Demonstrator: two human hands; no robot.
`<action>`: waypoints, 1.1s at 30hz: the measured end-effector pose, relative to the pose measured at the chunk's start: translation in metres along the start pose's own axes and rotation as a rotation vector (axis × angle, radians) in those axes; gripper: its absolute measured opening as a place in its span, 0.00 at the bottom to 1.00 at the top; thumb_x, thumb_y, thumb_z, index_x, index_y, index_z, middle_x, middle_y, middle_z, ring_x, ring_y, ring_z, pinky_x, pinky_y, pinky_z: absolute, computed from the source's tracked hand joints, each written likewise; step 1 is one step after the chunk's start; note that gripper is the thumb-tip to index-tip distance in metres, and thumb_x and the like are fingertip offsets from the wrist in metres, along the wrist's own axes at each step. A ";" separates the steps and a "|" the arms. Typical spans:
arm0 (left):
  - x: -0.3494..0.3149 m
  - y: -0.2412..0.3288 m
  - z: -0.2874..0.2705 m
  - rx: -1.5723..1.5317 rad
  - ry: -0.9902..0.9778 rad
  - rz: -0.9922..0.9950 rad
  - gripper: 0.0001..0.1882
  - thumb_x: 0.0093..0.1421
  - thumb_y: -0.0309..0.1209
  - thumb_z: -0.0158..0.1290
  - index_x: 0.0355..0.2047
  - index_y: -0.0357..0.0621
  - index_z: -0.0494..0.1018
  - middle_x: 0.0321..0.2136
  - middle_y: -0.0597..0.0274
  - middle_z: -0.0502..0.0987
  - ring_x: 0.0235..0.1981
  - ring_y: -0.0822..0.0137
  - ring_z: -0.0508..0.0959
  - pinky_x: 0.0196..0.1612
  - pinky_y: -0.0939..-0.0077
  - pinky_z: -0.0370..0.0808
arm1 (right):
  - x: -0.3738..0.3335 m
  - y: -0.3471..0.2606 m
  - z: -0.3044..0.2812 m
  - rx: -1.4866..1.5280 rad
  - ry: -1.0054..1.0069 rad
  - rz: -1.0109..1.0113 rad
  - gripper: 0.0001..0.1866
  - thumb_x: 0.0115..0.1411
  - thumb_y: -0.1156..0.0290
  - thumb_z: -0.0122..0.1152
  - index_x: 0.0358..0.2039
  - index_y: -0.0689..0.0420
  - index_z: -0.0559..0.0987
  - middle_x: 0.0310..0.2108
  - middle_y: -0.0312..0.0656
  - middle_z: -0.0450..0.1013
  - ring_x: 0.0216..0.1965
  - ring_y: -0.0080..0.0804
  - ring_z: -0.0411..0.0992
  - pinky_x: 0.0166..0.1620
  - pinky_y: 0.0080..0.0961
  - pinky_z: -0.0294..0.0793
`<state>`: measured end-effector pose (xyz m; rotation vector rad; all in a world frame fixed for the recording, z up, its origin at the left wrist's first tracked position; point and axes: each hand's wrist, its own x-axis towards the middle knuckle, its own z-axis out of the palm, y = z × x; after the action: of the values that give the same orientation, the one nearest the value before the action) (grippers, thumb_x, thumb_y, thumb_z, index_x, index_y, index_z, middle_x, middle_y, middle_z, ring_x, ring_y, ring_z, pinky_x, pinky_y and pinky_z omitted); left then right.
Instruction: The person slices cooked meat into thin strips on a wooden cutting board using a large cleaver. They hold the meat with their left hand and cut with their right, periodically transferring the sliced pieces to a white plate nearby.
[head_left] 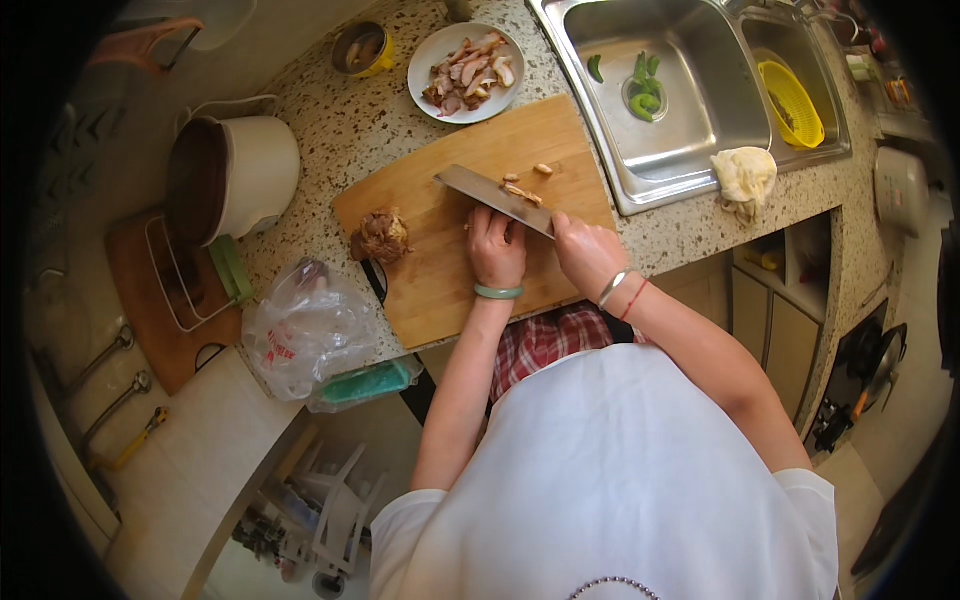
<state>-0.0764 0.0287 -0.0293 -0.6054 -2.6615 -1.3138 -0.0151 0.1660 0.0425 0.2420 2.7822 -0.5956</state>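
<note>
My right hand (590,255) is closed round the handle of a cleaver (480,190), whose broad blade slants to the upper left over the wooden cutting board (430,300). Tucked close against the near side of the blade is my left hand (497,250), its fingers curled down; what they press on is hidden. Just beyond the blade lie a few cut slices of meat (523,194) and a small loose piece (543,169). A browned chunk of meat (380,236) rests at the board's left side. Behind the board, a white plate (440,112) bears a pile of sliced meat (468,75).
To the right is a double sink (690,150) with green peppers (646,90) in it, a yellow basket (790,105) and a cloth (745,178) on its edge. A rice cooker (262,165) and a plastic bag (310,330) stand left. A yellow cup (375,62) sits behind.
</note>
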 end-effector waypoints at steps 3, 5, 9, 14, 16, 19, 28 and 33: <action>0.000 -0.001 0.002 -0.014 0.011 0.009 0.11 0.50 0.21 0.58 0.36 0.38 0.78 0.42 0.52 0.76 0.41 0.49 0.75 0.44 0.61 0.73 | 0.012 -0.005 0.004 -0.009 0.022 -0.012 0.05 0.57 0.76 0.53 0.33 0.63 0.71 0.27 0.53 0.77 0.27 0.49 0.79 0.29 0.39 0.79; -0.001 -0.001 0.003 -0.036 0.023 0.004 0.11 0.50 0.21 0.59 0.36 0.38 0.78 0.41 0.52 0.76 0.40 0.49 0.75 0.43 0.61 0.73 | 0.018 -0.009 0.004 -0.004 0.013 -0.013 0.05 0.57 0.76 0.53 0.33 0.63 0.71 0.28 0.54 0.77 0.28 0.49 0.79 0.30 0.39 0.80; 0.000 0.001 0.002 -0.036 0.026 0.001 0.07 0.51 0.24 0.60 0.32 0.40 0.77 0.36 0.53 0.74 0.38 0.49 0.74 0.41 0.59 0.73 | 0.031 -0.019 -0.004 0.024 -0.014 -0.012 0.06 0.58 0.75 0.52 0.33 0.63 0.71 0.29 0.55 0.78 0.29 0.50 0.79 0.32 0.39 0.80; 0.000 0.000 0.002 -0.038 0.038 -0.029 0.07 0.50 0.24 0.61 0.31 0.42 0.76 0.34 0.54 0.73 0.36 0.49 0.74 0.39 0.59 0.73 | 0.023 -0.003 0.002 0.047 -0.007 -0.014 0.05 0.58 0.75 0.50 0.34 0.63 0.71 0.28 0.54 0.77 0.30 0.51 0.79 0.33 0.42 0.79; -0.006 -0.003 0.005 -0.058 0.037 -0.087 0.07 0.50 0.23 0.61 0.30 0.42 0.76 0.33 0.54 0.73 0.36 0.50 0.74 0.38 0.59 0.73 | 0.005 0.013 0.008 0.017 -0.017 -0.011 0.05 0.58 0.75 0.50 0.34 0.62 0.71 0.28 0.54 0.77 0.30 0.51 0.79 0.33 0.43 0.79; -0.005 -0.001 0.004 -0.062 0.017 -0.104 0.07 0.50 0.23 0.61 0.28 0.41 0.74 0.33 0.55 0.72 0.36 0.51 0.74 0.37 0.60 0.73 | -0.013 0.035 0.008 0.043 -0.003 -0.011 0.06 0.60 0.73 0.52 0.36 0.60 0.71 0.27 0.52 0.76 0.27 0.51 0.76 0.30 0.45 0.75; -0.005 -0.002 0.001 -0.069 0.043 -0.041 0.04 0.52 0.22 0.60 0.26 0.41 0.74 0.34 0.55 0.73 0.34 0.54 0.76 0.34 0.64 0.74 | -0.013 0.024 -0.009 0.077 -0.030 0.008 0.05 0.59 0.76 0.50 0.35 0.60 0.73 0.28 0.54 0.76 0.29 0.52 0.77 0.31 0.44 0.77; -0.005 0.004 0.004 -0.155 0.095 -0.054 0.04 0.52 0.21 0.60 0.28 0.40 0.75 0.35 0.54 0.73 0.34 0.54 0.76 0.34 0.64 0.74 | -0.011 0.023 -0.001 0.112 0.200 -0.058 0.06 0.60 0.75 0.51 0.37 0.60 0.71 0.28 0.53 0.76 0.27 0.50 0.77 0.29 0.42 0.76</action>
<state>-0.0703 0.0328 -0.0305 -0.4776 -2.5349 -1.5343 0.0003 0.1856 0.0385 0.2585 2.9593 -0.7832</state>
